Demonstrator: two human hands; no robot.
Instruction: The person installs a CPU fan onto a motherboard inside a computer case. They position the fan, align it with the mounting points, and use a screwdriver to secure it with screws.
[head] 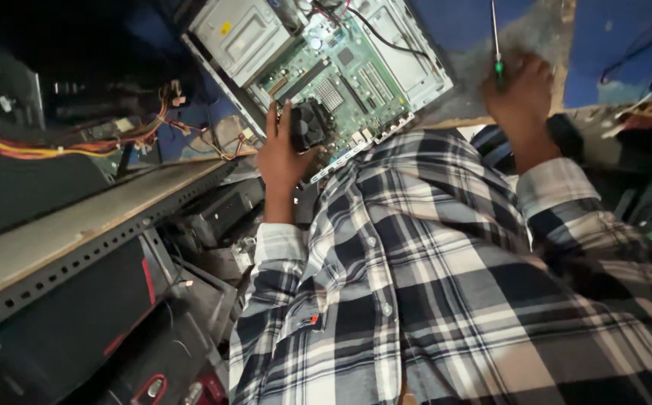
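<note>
Apparently left hand (281, 154) holds cooler fan (309, 124); right hand (521, 90) grips screwdriver (497, 52).

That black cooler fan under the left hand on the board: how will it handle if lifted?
The cooler fan looks rigid and blocky, so it probably won't flex. The left hand wraps its side, suggesting a manageable grip. It sits on the green motherboard, so prying or tilting might stress the board.
</note>
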